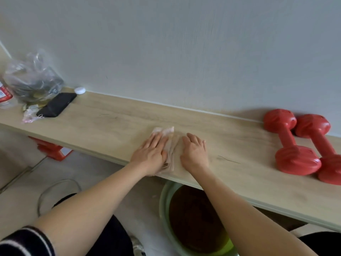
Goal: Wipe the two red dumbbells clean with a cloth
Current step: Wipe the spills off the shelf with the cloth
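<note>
Two red dumbbells lie side by side at the right end of a long wooden shelf (114, 124): the nearer-left dumbbell (288, 143) and the right dumbbell (321, 146), whose near end runs out of view. A pale pink cloth (170, 148) lies folded on the shelf in the middle. My left hand (149, 154) lies flat on the cloth's left part with fingers straight. My right hand (194, 152) rests flat at the cloth's right edge, fingers slightly bent. Both hands are well left of the dumbbells.
At the shelf's left end are a clear plastic bag (33, 78), a black phone (57, 104) and a small white round object (79, 90). Below the shelf stands a green basin (164, 209) with dark contents. A red stool (51, 148) stands under the left part.
</note>
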`<move>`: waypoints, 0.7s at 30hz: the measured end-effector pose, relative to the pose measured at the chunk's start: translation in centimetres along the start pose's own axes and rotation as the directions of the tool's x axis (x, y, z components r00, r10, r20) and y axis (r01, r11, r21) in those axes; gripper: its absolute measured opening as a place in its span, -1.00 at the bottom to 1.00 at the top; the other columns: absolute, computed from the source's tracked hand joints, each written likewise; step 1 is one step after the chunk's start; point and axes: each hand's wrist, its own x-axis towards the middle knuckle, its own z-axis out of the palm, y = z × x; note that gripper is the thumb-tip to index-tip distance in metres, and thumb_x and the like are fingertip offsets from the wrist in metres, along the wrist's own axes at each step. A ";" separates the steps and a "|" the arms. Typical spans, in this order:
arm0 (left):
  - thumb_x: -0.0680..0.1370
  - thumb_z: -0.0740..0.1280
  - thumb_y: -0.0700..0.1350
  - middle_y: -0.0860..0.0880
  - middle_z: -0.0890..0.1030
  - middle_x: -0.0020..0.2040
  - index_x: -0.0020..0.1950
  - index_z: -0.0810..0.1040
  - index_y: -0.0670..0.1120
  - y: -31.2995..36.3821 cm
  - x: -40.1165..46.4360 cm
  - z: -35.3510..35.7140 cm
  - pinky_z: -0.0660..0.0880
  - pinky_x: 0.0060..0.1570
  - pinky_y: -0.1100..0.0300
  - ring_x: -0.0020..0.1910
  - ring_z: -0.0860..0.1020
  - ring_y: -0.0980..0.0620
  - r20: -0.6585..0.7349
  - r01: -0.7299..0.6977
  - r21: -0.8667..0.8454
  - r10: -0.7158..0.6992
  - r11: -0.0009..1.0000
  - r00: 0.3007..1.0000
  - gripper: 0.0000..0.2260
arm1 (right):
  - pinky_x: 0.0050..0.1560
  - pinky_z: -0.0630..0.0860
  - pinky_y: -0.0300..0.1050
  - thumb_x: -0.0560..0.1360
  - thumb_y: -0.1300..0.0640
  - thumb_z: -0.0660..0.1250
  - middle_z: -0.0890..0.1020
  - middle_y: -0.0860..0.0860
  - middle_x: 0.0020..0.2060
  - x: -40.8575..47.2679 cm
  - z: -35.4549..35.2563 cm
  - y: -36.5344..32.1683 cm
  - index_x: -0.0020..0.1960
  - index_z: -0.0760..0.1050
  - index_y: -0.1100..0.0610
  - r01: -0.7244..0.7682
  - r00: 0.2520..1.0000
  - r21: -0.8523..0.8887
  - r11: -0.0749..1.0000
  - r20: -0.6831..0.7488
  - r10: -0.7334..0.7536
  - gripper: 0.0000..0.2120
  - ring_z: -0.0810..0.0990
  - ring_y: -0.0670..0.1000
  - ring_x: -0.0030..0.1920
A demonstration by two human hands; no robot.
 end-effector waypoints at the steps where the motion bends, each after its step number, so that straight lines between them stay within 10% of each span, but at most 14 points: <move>1: 0.63 -0.16 0.06 0.06 -0.22 0.56 0.56 -0.17 0.06 -1.0 0.7 -0.2 -0.18 0.50 0.13 0.53 -0.23 0.10 0.006 0.038 0.001 -0.038 0.999 0.999 -0.51 | 0.49 -0.16 0.00 0.48 0.30 0.08 0.19 0.04 0.49 0.3 0.4 -0.5 0.42 0.29 0.11 0.010 1.000 -0.009 1.000 0.010 -0.009 -0.49 0.05 0.06 0.50; 13: 0.64 -0.06 -0.02 -0.03 -0.10 0.58 0.57 -0.08 -0.08 -5.1 0.4 -0.3 -0.11 0.50 0.12 0.55 -0.12 0.03 -0.123 -0.022 0.011 0.023 1.000 0.992 -0.50 | 0.45 0.12 -0.05 0.49 0.34 0.07 0.20 0.04 0.48 4.2 0.9 -2.0 0.42 0.28 0.13 0.058 0.996 -0.054 0.997 0.078 -0.054 -0.50 0.15 0.10 0.46; 21: 0.62 -0.12 0.01 0.00 -0.18 0.57 0.56 -0.10 -0.04 -7.1 6.7 -1.2 -0.15 0.50 0.10 0.54 -0.22 0.02 -0.029 0.222 -0.137 -0.228 0.965 0.973 -0.49 | 0.23 0.35 -0.08 0.60 0.22 0.04 0.29 -0.03 0.43 5.7 1.4 -1.5 0.34 0.36 0.07 0.126 0.990 -0.191 0.973 0.091 -0.110 -0.66 0.26 0.08 0.40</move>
